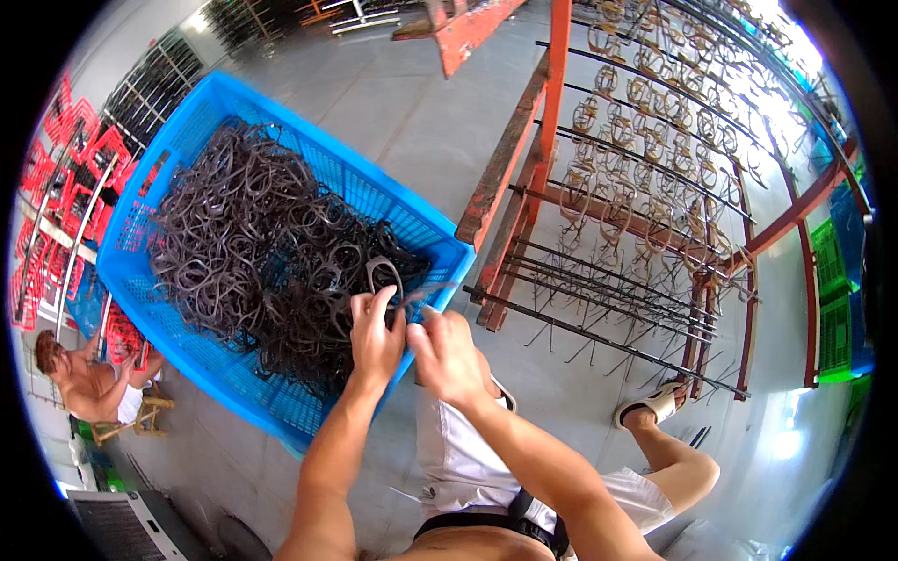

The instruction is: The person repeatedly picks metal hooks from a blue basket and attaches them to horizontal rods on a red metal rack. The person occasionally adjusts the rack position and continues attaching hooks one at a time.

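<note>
My left hand (376, 344) is closed in a pinch on a dark looped piece (383, 276), whose oval ring stands up above the fingertips. Close beside it, my right hand (444, 352) has its fingers drawn together. A thin, blurred strand shows between the two hands, and what the right fingers hold is unclear. Both hands are over the near right edge of a blue plastic basket (360, 168). Inside it lies a tangled heap of dark looped pieces (238, 224), greyer at the far left and blacker toward my hands.
A red-orange rack (554, 122) stands at right, its black rods carrying many tan looped pieces (645, 122). Lower rods have thin wire hooks. Red baskets (79, 131) are stacked at far left, where another person (94, 383) sits on a stool. Green crates (828, 266) line the right side.
</note>
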`<state>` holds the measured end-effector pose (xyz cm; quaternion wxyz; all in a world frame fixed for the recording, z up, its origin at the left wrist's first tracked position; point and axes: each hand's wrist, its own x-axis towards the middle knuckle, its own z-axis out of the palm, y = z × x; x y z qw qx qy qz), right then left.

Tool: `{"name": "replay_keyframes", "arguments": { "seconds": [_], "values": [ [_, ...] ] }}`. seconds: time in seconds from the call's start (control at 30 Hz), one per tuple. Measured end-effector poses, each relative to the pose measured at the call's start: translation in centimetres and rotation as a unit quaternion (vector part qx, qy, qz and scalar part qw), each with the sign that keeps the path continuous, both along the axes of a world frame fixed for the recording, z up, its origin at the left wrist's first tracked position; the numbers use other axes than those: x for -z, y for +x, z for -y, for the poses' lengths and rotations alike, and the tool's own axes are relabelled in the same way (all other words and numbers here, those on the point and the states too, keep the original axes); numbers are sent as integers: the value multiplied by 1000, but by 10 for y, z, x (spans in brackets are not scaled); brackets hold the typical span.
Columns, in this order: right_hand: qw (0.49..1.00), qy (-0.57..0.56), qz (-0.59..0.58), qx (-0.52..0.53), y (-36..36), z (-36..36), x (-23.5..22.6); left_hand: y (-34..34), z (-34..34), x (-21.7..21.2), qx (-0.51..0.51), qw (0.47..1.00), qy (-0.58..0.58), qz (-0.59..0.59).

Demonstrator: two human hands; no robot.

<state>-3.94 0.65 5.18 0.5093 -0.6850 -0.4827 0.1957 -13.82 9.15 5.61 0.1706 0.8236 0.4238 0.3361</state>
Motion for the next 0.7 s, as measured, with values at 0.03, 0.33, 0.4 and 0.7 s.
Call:
{"name": "replay_keyframes", "arguments": {
  "seconds": [0.03, 0.33, 0.4, 0.7],
  "values": [
    [992, -92, -58, -62, -4, -10, -10, -4, 3, 2, 26, 999, -11, 18],
    [989, 47, -137, -17, -18, -42, 9, -36, -21, -9, 165, 833, -395, 351],
    [954, 142, -235, -123, 4, -36, 8, -17, -15, -16, 69, 903, -319, 279],
    [934, 84, -224, 267, 151, 182, -2, -28, -72, 10, -21, 986, -139, 91]
  ]
}}
